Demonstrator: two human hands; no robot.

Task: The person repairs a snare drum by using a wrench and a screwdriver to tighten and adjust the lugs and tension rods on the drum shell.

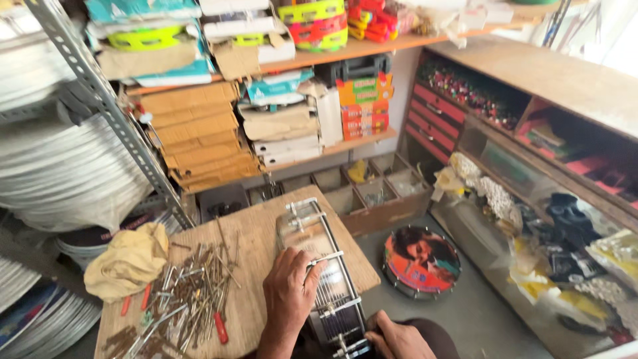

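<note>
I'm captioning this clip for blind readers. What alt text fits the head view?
Two hands grip a metal-framed drum standing on edge on a wooden board: left hand on its rim, right hand at its near end. Loose rods and tools and a yellow cloth lie alongside.

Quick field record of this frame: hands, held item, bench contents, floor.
left hand: resting on top of the drum frame
right hand: at the frame's near end, grip unclear
drum frame: metal-rimmed, on edge across the wooden board
board, left: pile of metal rods and tools, yellow cloth
floor: round printed tambourine
</note>
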